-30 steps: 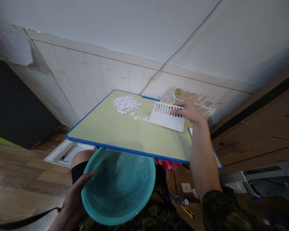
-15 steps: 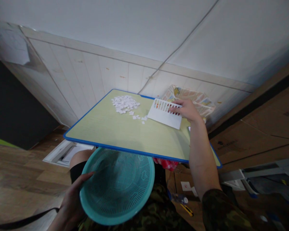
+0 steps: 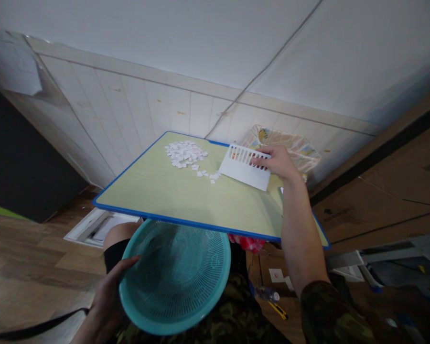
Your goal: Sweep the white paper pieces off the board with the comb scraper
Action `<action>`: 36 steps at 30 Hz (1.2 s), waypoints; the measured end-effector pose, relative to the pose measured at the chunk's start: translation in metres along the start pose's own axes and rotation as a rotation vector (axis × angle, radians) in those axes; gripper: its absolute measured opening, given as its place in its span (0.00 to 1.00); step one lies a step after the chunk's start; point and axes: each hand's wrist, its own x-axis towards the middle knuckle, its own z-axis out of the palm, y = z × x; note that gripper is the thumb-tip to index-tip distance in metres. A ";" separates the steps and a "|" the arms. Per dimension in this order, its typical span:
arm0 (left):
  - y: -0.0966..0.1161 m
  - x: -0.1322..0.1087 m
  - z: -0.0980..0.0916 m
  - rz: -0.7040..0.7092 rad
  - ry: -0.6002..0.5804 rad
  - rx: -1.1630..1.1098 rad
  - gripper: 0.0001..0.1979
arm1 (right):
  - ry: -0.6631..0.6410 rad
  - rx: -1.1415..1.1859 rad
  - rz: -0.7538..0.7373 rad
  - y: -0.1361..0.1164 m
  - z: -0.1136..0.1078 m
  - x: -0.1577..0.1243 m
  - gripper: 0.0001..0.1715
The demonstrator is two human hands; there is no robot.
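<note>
A white panelled wall (image 3: 157,110) backs the blue-edged, yellow-green counter (image 3: 157,191). At its near edge, the left hand (image 3: 109,291) grips the rim of a turquoise basket (image 3: 179,286), thumb over it, other fingers hidden. Above the counter's right half, the right hand (image 3: 281,162) pinches a slotted white card (image 3: 243,175), long axis slanting nearer rightward, slots wallward. By its left edge, more paper scraps (image 3: 215,176) show than a second ago.

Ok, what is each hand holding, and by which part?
The right hand holds the white slotted piece by the right end of its slotted side; the left hand holds the teal basket by its left rim.
</note>
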 end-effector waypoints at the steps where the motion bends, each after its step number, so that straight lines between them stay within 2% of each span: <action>1: 0.000 0.000 0.000 -0.001 0.006 -0.002 0.08 | -0.017 -0.011 -0.010 -0.001 0.002 0.001 0.21; 4: -0.001 0.001 -0.002 0.005 -0.010 0.001 0.06 | -0.076 -0.016 -0.015 -0.003 0.001 0.001 0.21; 9: -0.002 0.002 -0.004 0.020 -0.043 0.005 0.07 | -0.152 0.012 0.037 -0.001 -0.016 -0.006 0.23; 14: -0.002 0.002 -0.004 0.028 -0.059 0.005 0.07 | -0.029 0.036 0.026 0.002 -0.014 -0.005 0.23; 20: -0.003 0.005 -0.005 0.025 -0.026 -0.001 0.04 | -0.123 -0.010 0.040 0.001 -0.014 -0.005 0.22; 23: -0.004 0.007 -0.007 0.000 -0.032 0.004 0.05 | -0.026 -0.013 0.056 0.006 -0.015 -0.004 0.22; 27: -0.006 0.009 -0.009 -0.008 -0.066 0.003 0.03 | 0.072 -0.044 0.045 0.012 -0.004 0.003 0.21; 32: -0.004 0.006 -0.006 -0.030 -0.031 -0.016 0.05 | 0.041 -0.124 0.017 0.014 0.003 0.006 0.17; 36: -0.002 0.001 -0.002 -0.070 -0.025 -0.065 0.04 | 0.055 -0.117 0.010 0.014 -0.001 0.005 0.18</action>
